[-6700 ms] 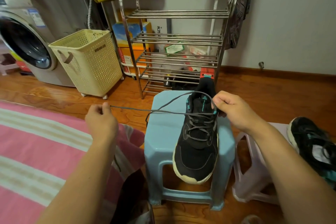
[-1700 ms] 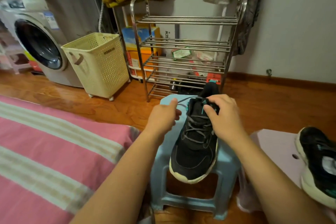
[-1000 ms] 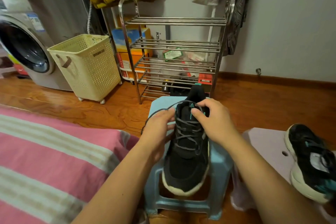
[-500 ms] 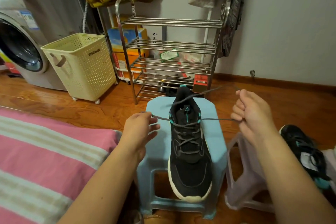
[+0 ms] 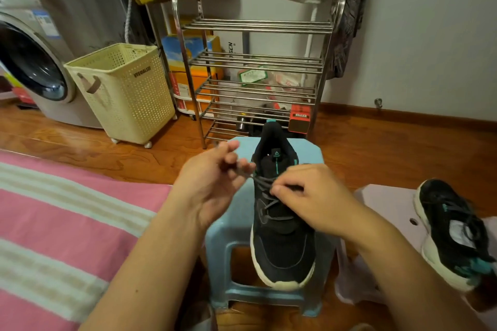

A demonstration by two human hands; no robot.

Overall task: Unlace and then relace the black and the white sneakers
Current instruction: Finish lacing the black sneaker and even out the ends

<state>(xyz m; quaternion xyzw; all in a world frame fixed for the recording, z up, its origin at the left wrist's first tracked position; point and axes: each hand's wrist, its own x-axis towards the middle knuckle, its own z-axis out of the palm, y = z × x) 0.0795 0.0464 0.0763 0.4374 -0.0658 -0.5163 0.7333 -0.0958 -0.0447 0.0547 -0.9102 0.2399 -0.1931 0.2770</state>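
We work the lace on the sneaker.
Left hand, fingers curled, pinches one lace end; right hand pinches the other above the eyelets.

Glossy wood floor, shiny metal rack, smooth, probably plastic stool, matt cloth sneaker.

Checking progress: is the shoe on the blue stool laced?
Laced: grey lace crisscrosses the shoe; both hands pinch its ends.
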